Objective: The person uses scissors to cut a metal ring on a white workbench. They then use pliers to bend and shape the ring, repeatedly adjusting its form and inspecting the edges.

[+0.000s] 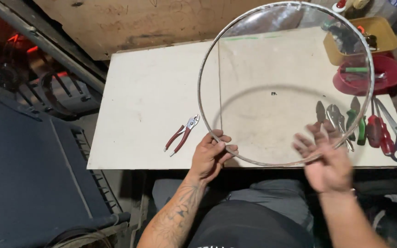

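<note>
I am watching the metal hoop (206, 69) with its clear skin tilting above the white board (152, 92). My left hand (211, 155) is pinching its near rim, fingers curled shut; my right hand (326, 160) is hanging open and blurred at the rim, gripping nothing. One-handed, the hoop could be swinging down onto the pliers (182, 133) left of it.
</note>
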